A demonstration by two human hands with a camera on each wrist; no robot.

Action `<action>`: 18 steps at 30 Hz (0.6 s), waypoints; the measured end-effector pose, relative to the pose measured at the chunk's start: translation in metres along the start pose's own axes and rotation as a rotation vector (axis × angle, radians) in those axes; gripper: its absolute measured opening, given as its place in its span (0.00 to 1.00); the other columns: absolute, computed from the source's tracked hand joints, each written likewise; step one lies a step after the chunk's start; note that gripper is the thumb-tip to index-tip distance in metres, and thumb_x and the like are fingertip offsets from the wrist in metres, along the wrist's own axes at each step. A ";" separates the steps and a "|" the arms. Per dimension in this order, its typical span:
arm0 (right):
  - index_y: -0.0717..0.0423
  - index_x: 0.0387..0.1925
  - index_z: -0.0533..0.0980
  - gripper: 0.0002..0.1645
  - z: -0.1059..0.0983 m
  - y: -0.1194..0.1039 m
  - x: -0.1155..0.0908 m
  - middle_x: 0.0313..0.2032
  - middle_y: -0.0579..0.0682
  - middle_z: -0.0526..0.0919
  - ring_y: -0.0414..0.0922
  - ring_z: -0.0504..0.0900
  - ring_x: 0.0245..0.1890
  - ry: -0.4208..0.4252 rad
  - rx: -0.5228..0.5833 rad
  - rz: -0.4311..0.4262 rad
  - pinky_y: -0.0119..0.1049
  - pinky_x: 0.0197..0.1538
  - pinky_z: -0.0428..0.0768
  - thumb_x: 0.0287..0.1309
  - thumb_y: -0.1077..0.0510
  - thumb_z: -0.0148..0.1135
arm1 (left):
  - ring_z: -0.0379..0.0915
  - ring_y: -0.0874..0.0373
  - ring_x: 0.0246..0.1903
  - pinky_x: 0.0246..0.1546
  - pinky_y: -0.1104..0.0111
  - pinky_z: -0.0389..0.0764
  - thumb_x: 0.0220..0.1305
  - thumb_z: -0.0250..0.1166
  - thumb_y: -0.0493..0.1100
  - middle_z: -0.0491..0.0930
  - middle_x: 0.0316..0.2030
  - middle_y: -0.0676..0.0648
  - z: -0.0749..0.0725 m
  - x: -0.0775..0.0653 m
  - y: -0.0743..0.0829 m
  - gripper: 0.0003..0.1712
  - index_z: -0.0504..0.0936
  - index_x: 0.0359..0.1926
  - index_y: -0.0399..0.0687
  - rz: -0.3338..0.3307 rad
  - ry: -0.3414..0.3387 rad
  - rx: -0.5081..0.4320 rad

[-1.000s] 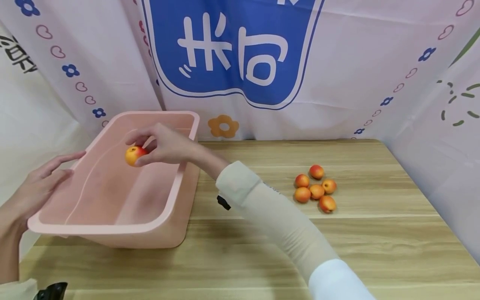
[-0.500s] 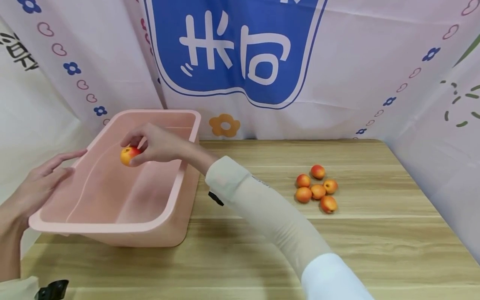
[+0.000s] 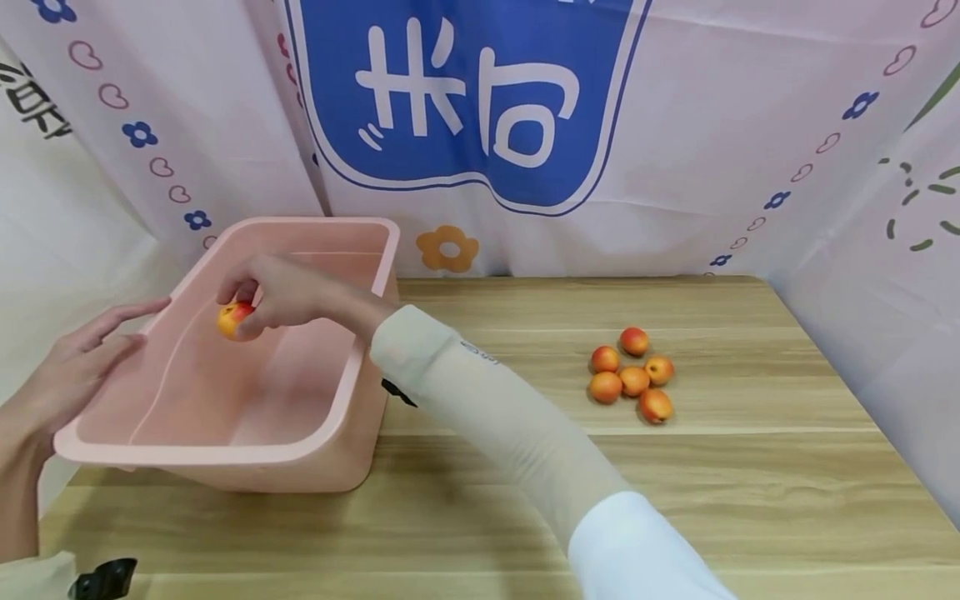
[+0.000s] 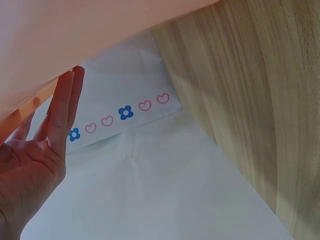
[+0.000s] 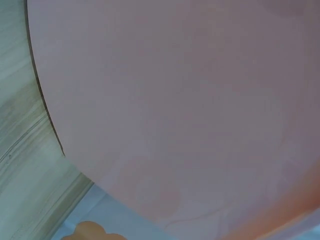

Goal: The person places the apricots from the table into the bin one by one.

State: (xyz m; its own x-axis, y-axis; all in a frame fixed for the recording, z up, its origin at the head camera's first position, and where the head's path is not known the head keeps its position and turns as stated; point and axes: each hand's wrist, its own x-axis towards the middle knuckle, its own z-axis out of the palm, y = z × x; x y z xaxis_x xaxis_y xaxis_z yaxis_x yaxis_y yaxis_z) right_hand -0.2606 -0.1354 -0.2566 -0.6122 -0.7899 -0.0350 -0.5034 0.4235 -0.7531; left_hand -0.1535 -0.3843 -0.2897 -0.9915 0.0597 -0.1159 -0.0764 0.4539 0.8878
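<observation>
My right hand [image 3: 281, 292] pinches an orange-and-red apricot [image 3: 228, 321] between thumb and fingers, within the opening of a pink plastic tub [image 3: 202, 456] in the head view. At the tub's left rim, my left hand [image 3: 71, 371] holds on with its thumb over the edge. The left wrist view shows this left hand [image 4: 37, 150] with long, nearly straight fingers against the outside of the tub [image 4: 75, 35]. Only the tub's pale pink outer wall [image 5: 165, 100] fills most of the right wrist view; the right hand and its apricot are hidden there.
Several more apricots [image 3: 633, 381] lie in a loose cluster on the wooden table [image 3: 712, 500], right of the tub. A printed white cloth [image 3: 697, 150] hangs behind the table, and pale sheets enclose both sides.
My right hand has moved left across the tub, carrying the apricot closer to the left wall. The left hand stays at the rim, and the apricots on the table lie as before.
</observation>
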 end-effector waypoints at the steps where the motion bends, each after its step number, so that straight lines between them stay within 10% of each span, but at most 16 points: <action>1: 0.54 0.59 0.81 0.24 0.001 0.001 0.001 0.49 0.44 0.81 0.37 0.79 0.42 -0.001 -0.007 0.013 0.20 0.40 0.82 0.61 0.61 0.74 | 0.85 0.56 0.23 0.19 0.64 0.85 0.85 0.40 0.45 0.81 0.37 0.73 0.000 0.000 0.000 0.27 0.68 0.67 0.90 0.002 0.001 -0.005; 18: 0.56 0.48 0.84 0.17 -0.005 0.014 0.004 0.43 0.47 0.84 0.39 0.79 0.37 -0.016 -0.132 0.138 0.29 0.36 0.85 0.57 0.70 0.74 | 0.86 0.59 0.25 0.20 0.65 0.86 0.85 0.41 0.44 0.79 0.39 0.76 0.001 -0.001 0.004 0.26 0.72 0.60 0.89 0.012 0.003 -0.034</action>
State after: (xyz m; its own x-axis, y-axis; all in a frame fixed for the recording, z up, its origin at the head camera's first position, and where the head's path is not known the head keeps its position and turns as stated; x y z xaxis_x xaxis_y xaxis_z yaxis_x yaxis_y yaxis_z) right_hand -0.2734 -0.1308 -0.2634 -0.6713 -0.7272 -0.1434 -0.4916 0.5817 -0.6480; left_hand -0.1526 -0.3817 -0.2865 -0.9927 0.0620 -0.1036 -0.0680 0.4228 0.9037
